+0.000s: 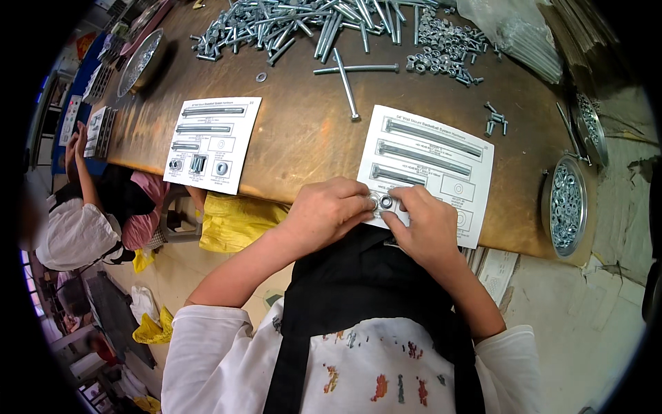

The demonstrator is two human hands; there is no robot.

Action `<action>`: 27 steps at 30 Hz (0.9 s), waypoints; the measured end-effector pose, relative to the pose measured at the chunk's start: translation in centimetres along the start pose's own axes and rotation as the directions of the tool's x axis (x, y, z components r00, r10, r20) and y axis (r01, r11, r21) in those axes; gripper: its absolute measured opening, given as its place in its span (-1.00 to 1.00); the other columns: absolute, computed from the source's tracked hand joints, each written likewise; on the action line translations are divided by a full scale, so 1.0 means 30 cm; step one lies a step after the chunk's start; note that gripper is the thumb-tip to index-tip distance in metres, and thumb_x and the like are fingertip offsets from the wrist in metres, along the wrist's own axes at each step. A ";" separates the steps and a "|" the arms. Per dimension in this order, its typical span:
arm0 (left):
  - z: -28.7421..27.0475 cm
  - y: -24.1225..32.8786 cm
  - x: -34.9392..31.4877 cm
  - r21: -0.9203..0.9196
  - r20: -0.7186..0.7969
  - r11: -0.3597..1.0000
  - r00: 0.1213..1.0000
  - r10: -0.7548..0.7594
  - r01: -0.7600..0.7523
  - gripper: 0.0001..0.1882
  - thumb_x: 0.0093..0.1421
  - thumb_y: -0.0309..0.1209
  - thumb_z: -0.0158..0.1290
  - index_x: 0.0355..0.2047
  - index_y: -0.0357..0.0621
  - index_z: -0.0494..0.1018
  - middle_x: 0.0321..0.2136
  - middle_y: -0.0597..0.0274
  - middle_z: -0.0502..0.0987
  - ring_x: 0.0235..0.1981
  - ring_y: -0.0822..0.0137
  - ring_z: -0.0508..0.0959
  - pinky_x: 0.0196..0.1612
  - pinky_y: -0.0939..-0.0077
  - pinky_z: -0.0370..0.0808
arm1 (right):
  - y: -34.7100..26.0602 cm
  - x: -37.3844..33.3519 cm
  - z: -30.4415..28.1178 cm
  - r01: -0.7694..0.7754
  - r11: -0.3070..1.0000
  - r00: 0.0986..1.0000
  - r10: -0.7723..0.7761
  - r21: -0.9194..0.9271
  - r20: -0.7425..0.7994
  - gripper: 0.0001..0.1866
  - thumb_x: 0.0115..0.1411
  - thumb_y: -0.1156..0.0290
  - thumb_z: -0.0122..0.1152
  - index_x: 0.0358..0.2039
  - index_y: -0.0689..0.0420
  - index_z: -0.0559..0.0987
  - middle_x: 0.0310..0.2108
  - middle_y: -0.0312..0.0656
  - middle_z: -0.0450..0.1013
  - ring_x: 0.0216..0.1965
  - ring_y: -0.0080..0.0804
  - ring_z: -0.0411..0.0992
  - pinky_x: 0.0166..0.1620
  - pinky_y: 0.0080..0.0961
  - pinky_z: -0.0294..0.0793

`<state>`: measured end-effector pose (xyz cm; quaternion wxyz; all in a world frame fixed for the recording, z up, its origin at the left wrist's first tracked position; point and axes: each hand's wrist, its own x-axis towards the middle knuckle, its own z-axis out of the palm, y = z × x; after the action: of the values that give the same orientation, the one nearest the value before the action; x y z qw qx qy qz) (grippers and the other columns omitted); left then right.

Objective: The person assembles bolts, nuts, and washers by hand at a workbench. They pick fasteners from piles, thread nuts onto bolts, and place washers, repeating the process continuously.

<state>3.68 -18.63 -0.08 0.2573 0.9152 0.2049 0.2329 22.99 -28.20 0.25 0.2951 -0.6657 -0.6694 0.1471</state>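
A white printed card (476, 162) lies at the table's front edge, showing rows of long bolts, and I cannot tell whether these are pictures or real pieces. On its lower part are two small ring-shaped metal pieces that look like nuts. My left hand (329, 212) has its fingers pinched together at the left nut (374, 199). The thumb and forefinger of my right hand (429, 224) close around the other nut (386, 202). Fingers hide part of the card's bottom. A second, similar card (248, 131) lies to the left, slightly overhanging the edge.
Loose long bolts (276, 31) are heaped at the back, beside a pile of nuts (448, 52). Two bolts cross (345, 86) mid-table. Short screws (495, 121) lie at right. A metal bowl (583, 221) of small hardware stands right. Another person's hand (81, 138) shows far left.
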 end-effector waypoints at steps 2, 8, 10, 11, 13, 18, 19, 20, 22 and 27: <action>0.006 -0.005 -0.007 0.000 -0.034 1.000 0.999 0.024 -0.024 -0.81 -0.01 -0.50 0.28 -0.33 -0.11 0.60 -0.31 0.20 0.62 -0.33 0.18 0.63 -0.34 0.34 0.57 | 0.011 -0.006 0.012 0.026 0.999 1.000 -0.026 0.021 0.014 -0.76 0.05 0.32 0.39 -0.28 0.07 0.58 -0.43 -0.23 0.47 -0.48 -0.19 0.51 -0.47 -0.32 0.45; 0.031 -0.025 0.016 0.029 0.001 0.999 1.000 0.026 -0.026 -0.80 -0.01 -0.43 0.32 -0.35 -0.13 0.58 -0.32 0.19 0.62 -0.35 0.16 0.63 -0.33 0.34 0.56 | 0.044 -0.025 0.025 0.046 0.999 0.997 -0.047 -0.015 -0.053 -0.70 0.04 0.30 0.40 -0.21 0.06 0.59 -0.45 -0.23 0.46 -0.44 -0.18 0.52 -0.42 -0.32 0.48; 0.014 -0.013 0.027 0.011 -0.023 0.999 0.999 0.032 -0.032 -0.80 0.05 -0.34 0.30 -0.35 -0.09 0.55 -0.35 0.22 0.59 -0.37 0.19 0.61 -0.35 0.35 0.55 | 0.030 0.003 -0.071 -0.119 0.968 0.990 0.099 0.221 0.099 -0.64 0.05 0.30 0.40 -0.13 0.10 0.59 -0.40 -0.16 0.55 -0.37 -0.20 0.57 -0.34 -0.35 0.53; -0.010 0.003 0.030 -0.076 0.031 0.992 0.995 -0.099 0.101 -0.79 0.06 -0.32 0.30 -0.35 -0.10 0.55 -0.36 0.19 0.59 -0.40 0.21 0.62 -0.36 0.38 0.54 | 0.076 0.017 -0.115 -0.166 0.959 0.985 0.171 0.228 -0.002 -0.69 0.07 0.37 0.38 -0.16 0.15 0.61 -0.41 -0.15 0.56 -0.43 -0.31 0.54 -0.35 -0.43 0.51; -0.037 0.026 0.088 -0.127 0.058 0.966 0.974 -0.219 0.224 -0.78 0.12 -0.29 0.28 -0.34 -0.14 0.54 -0.39 0.12 0.58 -0.47 0.24 0.61 -0.39 0.41 0.52 | 0.234 0.053 -0.228 -0.242 0.957 0.931 0.276 0.162 -0.239 -0.80 0.12 0.45 0.28 -0.23 0.23 0.64 -0.45 -0.11 0.57 -0.47 -0.43 0.54 -0.35 -0.47 0.50; 0.103 0.049 0.561 -0.153 0.051 0.988 0.998 -0.024 0.031 -0.80 0.20 -0.27 0.16 -0.29 -0.13 0.56 -0.38 0.10 0.59 -0.40 0.10 0.62 -0.30 0.28 0.54 | 0.614 0.174 -0.385 -0.392 0.892 0.873 0.285 -0.224 -0.395 -0.80 0.12 0.37 0.23 -0.24 0.13 0.64 -0.32 -0.04 0.59 -0.29 -0.01 0.56 -0.20 -0.16 0.52; 0.180 0.036 0.654 -0.098 0.070 0.995 0.997 0.011 -0.004 -0.80 0.19 -0.27 0.16 -0.27 -0.12 0.57 -0.36 0.08 0.60 -0.35 0.06 0.62 -0.27 0.26 0.54 | 0.668 0.194 -0.369 -0.382 0.884 0.886 0.269 -0.269 -0.377 -0.79 0.11 0.36 0.24 -0.23 0.12 0.64 -0.32 -0.05 0.60 -0.28 0.00 0.56 -0.18 -0.16 0.52; 0.254 0.015 0.726 -0.032 0.088 0.999 0.996 0.034 -0.031 -0.79 0.19 -0.28 0.16 -0.25 -0.11 0.59 -0.35 0.07 0.62 -0.31 0.02 0.62 -0.24 0.24 0.54 | 0.692 0.222 -0.360 -0.361 0.880 0.902 0.246 -0.308 -0.355 -0.78 0.10 0.36 0.25 -0.23 0.11 0.64 -0.32 -0.06 0.60 -0.27 0.02 0.56 -0.16 -0.17 0.53; 0.369 0.012 0.834 -0.013 0.264 0.997 0.962 -0.066 0.072 -0.73 0.10 -0.27 0.20 -0.23 -0.11 0.59 -0.34 0.04 0.63 -0.26 0.02 0.63 -0.18 0.16 0.54 | 0.687 0.266 -0.352 -0.457 0.844 0.878 0.379 -0.280 -0.291 -0.78 0.07 0.38 0.24 -0.24 0.14 0.61 -0.32 -0.01 0.59 -0.25 0.06 0.56 -0.15 -0.12 0.53; 0.475 -0.032 0.928 0.192 0.343 0.981 0.938 -0.054 -0.014 -0.82 0.00 -0.39 0.16 -0.35 -0.08 0.64 -0.37 0.02 0.65 -0.26 -0.03 0.63 -0.15 0.11 0.56 | 0.666 0.326 -0.297 -0.497 0.758 0.867 0.414 -0.422 -0.278 -0.83 -0.01 0.50 0.18 -0.34 0.21 0.52 -0.35 0.20 0.56 -0.24 0.16 0.57 -0.12 0.02 0.54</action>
<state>33.51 -9.45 -2.50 0.2023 0.9603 0.1871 0.0446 44.92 -18.96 -2.62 0.1309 -0.8704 -0.4744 -0.0130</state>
